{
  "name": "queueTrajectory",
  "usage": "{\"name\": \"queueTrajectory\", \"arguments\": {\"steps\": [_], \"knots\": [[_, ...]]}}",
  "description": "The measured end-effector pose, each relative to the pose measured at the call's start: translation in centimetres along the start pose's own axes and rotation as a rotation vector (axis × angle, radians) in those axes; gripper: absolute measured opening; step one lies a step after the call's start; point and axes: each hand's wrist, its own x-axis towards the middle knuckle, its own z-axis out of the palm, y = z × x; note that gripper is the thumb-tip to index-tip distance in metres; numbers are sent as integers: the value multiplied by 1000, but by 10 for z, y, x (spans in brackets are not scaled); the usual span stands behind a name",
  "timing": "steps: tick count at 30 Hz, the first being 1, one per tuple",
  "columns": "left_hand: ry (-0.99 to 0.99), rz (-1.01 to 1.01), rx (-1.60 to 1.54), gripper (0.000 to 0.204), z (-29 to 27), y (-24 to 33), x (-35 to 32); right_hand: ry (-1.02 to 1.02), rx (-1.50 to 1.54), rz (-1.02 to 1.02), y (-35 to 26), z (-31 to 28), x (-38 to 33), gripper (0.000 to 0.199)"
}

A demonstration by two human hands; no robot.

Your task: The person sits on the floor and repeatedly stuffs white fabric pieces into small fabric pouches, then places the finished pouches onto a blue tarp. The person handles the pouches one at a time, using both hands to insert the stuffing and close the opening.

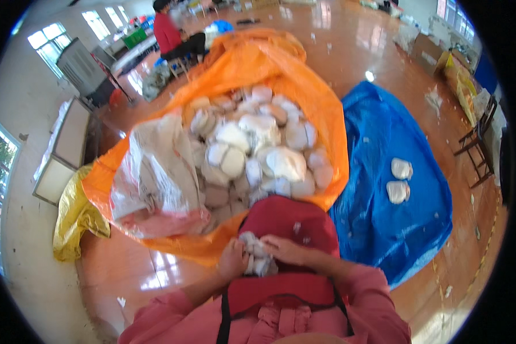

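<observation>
White cloth [261, 265] is bunched between the person's two hands, over the red apron [318, 226], probably because the lap gives support. Left hand [233, 259] is clamped on its left side; right hand [285, 250] touches it from the right, but one cannot tell if its fingers are closed. Its long axis seems to run from far left to near right; the folds hide any front. Farther, the raised orange sheet [321, 109] likely keeps pale bundles [232, 136] together.

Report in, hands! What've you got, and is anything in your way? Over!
Left hand gripping crumpled pale cloth; right hand touching it. Heap of pale bundles on orange sheet ahead. Nothing visibly blocking either hand.
</observation>
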Motion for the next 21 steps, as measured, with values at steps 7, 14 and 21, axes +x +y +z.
{"name": "queueTrajectory", "arguments": {"steps": [7, 14, 21], "knots": [[174, 47, -10, 27, 11, 6, -19, -162, 286, 117, -10, -19, -7, 27], [241, 6, -47, 23, 11, 11, -19, -53, 434, 219, -6, 1, 7, 20], [212, 88, -47, 15, 6, 8, -29, 68, 182, 256, -25, 8, 9, 39]]}}
